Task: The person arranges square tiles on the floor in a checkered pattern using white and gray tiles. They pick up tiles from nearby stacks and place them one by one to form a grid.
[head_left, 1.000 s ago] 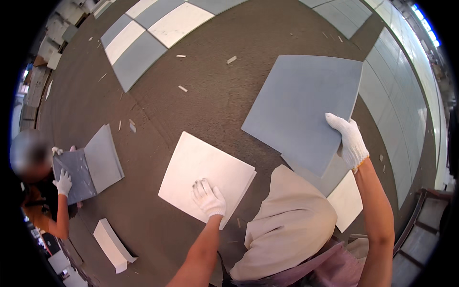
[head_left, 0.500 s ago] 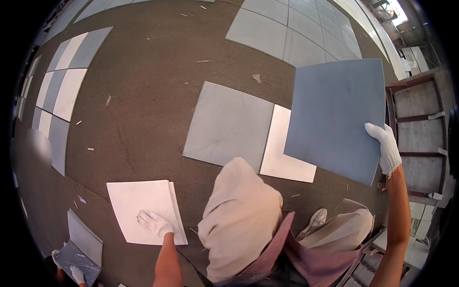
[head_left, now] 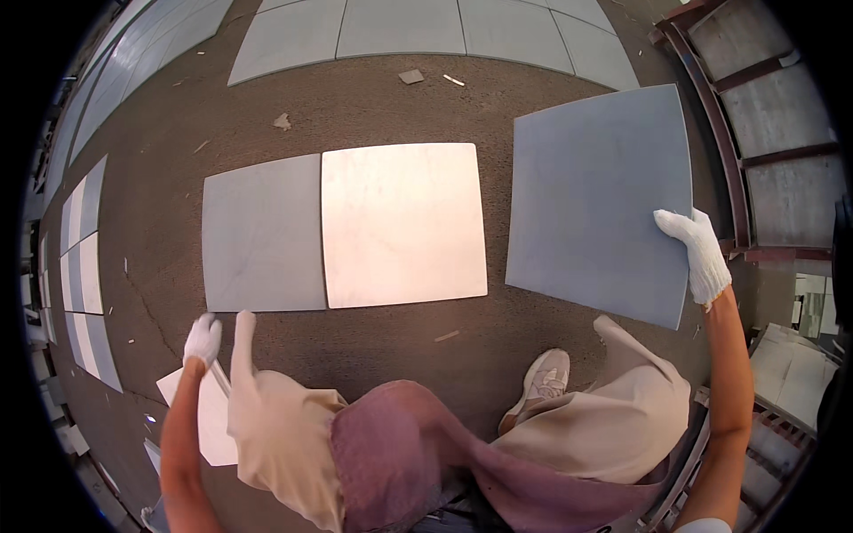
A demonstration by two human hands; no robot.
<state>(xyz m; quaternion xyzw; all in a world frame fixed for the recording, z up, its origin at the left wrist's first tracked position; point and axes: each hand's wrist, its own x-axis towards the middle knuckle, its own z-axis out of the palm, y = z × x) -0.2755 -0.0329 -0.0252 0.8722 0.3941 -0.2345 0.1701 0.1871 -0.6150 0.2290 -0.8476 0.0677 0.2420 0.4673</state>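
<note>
My right hand, in a white glove, grips a large square blue-grey tile by its right edge, thumb on the face. That tile is held up to the right of two floor tiles. Those are a grey tile and a white tile, side by side with edges meeting. My left hand, gloved too, hovers near the grey tile's lower left corner, above white tiles partly hidden by my arm and knee. Its fingers are slightly blurred, and no object shows in them.
Rows of grey tiles lie across the far floor. Striped grey and white tiles lie at the left. A reddish frame rack stands close on the right. Small scraps dot the brown floor.
My view has turned right, so the floor tiles appear further left. The blue-grey tile no longer covers part of the white one. My left hand has come off the flat of the white tiles.
</note>
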